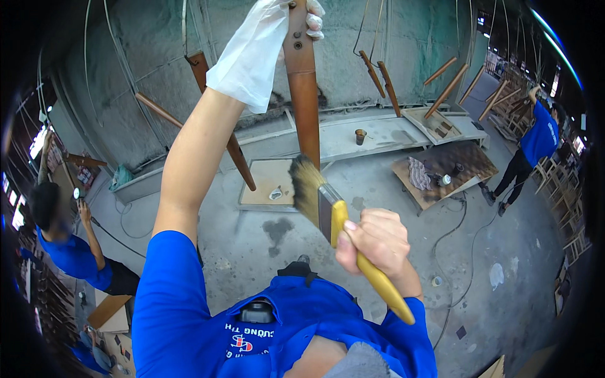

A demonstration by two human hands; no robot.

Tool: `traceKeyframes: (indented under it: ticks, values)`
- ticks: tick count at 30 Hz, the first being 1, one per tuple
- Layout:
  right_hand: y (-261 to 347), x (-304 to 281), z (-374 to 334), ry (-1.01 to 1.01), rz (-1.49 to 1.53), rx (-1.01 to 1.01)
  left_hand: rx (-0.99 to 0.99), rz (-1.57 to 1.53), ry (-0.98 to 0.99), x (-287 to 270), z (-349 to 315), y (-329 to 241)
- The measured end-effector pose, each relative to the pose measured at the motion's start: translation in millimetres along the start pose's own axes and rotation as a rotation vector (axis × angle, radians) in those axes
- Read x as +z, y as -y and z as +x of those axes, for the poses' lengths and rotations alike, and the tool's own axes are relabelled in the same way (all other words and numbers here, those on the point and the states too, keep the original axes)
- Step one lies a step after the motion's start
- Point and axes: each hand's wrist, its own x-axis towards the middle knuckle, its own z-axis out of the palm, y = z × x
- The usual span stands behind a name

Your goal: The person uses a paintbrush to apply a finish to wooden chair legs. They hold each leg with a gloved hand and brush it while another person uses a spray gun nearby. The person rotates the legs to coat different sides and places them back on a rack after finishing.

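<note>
My left hand (285, 25), in a thin white plastic glove, is raised high and grips the top of a long brown wooden leg (304, 94) that hangs upright in front of me. My right hand (373, 242) holds a yellow-handled paintbrush (334, 217); its wide bristles touch the lower end of that leg. My blue sleeves and shirt fill the lower part of the view.
Several more brown wooden legs (382, 79) hang on wires along the grey wall. Low boards (441, 167) with a tin and rags lie on the concrete floor. One person in blue (532, 148) stands at right, another (69, 242) crouches at left. Cables trail across the floor.
</note>
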Motion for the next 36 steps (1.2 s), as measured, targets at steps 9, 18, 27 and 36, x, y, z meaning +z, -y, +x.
traceKeyframes:
  ticks: [9, 18, 27, 36]
  values:
    - [2, 1, 0, 0.222, -0.130, -0.107, 0.007, -0.014, 0.024, 4, 1, 12]
    - [-27, 0, -8, 0.075, -0.245, -0.094, 0.065, 0.050, 0.007, 10, -6, 25]
    - [-65, 25, -67, 0.149, -0.340, -0.094, 0.082, -0.005, 0.142, -3, 27, 74]
    - [-56, 64, -227, 0.136, -0.156, 0.460, 0.170, -0.045, 0.374, -81, 90, 186]
